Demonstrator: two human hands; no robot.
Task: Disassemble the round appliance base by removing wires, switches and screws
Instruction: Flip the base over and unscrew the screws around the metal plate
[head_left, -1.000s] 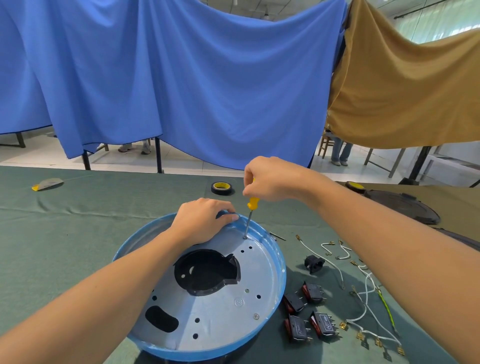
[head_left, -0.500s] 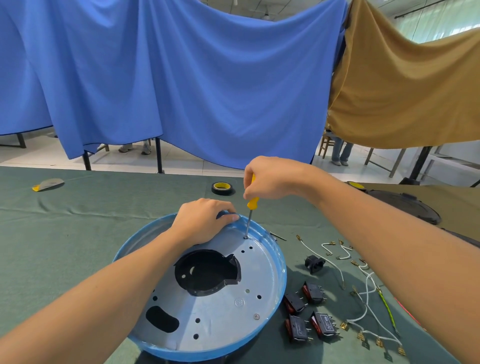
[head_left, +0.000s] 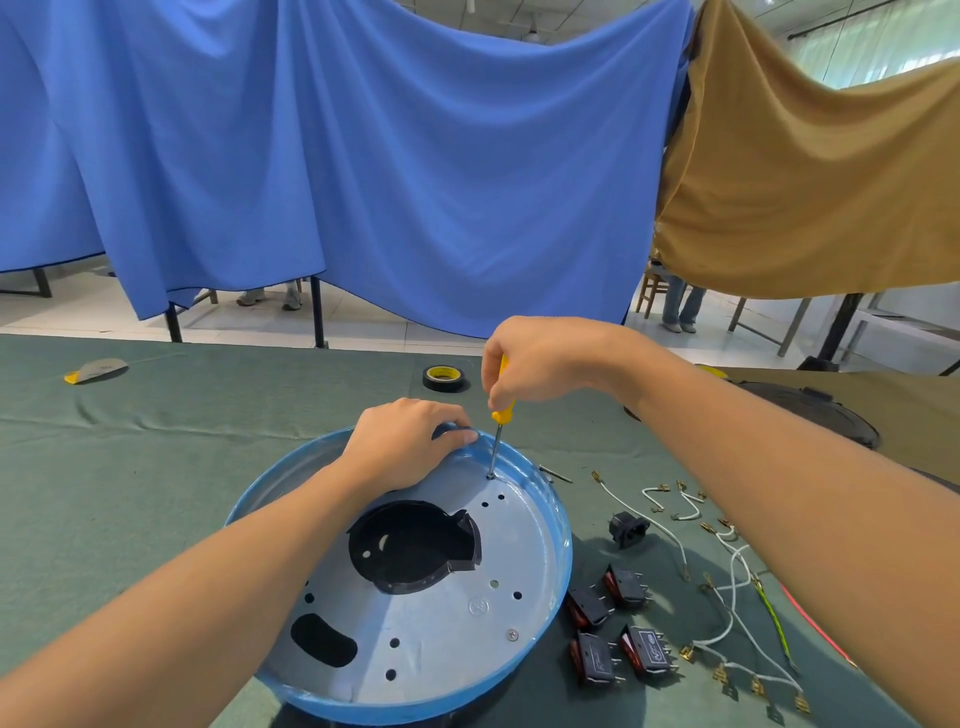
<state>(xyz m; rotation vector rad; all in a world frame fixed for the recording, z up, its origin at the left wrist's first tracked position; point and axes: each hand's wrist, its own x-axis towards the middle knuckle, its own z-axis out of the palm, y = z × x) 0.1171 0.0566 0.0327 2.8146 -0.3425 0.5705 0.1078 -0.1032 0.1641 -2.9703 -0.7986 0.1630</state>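
Screwdriver (head_left: 497, 423) tip sits in a screw (head_left: 491, 475) at the far side of the round base (head_left: 545, 587). The right hand (head_left: 540, 364) grips the handle and the left hand (head_left: 405, 452) clamps the rim. This looks like the unscrewing step, and the next move calls for steady downward pressure while turning.

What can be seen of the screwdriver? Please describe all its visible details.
The screwdriver is small, with a yellow handle that looks like plastic and a thin bare metal shaft. It stands almost upright, its top leaning slightly to the right. The right hand grips the handle from above and hides most of it; only a yellow strip and the lower end show. The tip presses on the silver plate of the base, close to the far blue rim, apparently in a screw.
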